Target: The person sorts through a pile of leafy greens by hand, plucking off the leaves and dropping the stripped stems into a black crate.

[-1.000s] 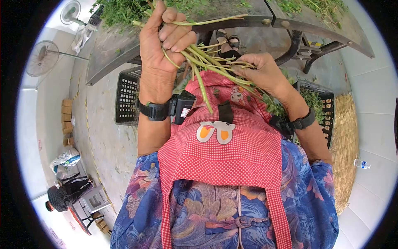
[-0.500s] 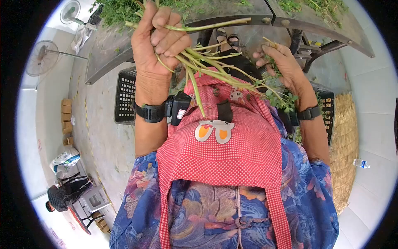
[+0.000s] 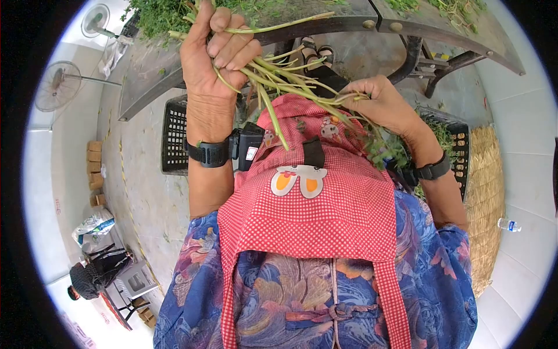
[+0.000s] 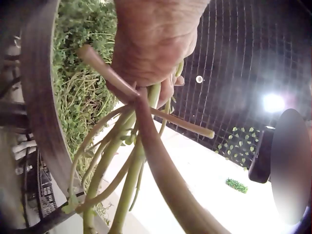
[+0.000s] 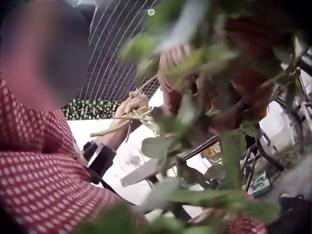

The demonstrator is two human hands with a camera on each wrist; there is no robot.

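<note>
In the head view, a bunch of green stems (image 3: pixel 290 87) stretches between the two hands over the red checked apron (image 3: pixel 308 227). The left hand (image 3: pixel 215 55), raised at the table edge, has its fingers curled round the thick ends. At the bunch's other end the right hand (image 3: pixel 383 104) pinches thin stems, with leaves (image 3: pixel 386 148) hanging below it. The left wrist view shows the left hand (image 4: pixel 153 41) above several stems (image 4: pixel 161 156). Blurred leaves (image 5: pixel 195 146) cover much of the right wrist view, with the left hand (image 5: pixel 134 105) beyond them.
The dark table (image 3: pixel 453 38) bears heaps of greens (image 3: pixel 157 17). Black crates (image 3: pixel 174 136) stand on the floor at both sides, near a straw mat (image 3: pixel 485 215) and a bottle (image 3: pixel 509 224) at the right. A seated person (image 3: pixel 96 273) is at lower left.
Half a second ago the right hand was apart from the bunch, further right; now it is back at the stems and pinches them. The left hand has shifted slightly left with the bunch.
</note>
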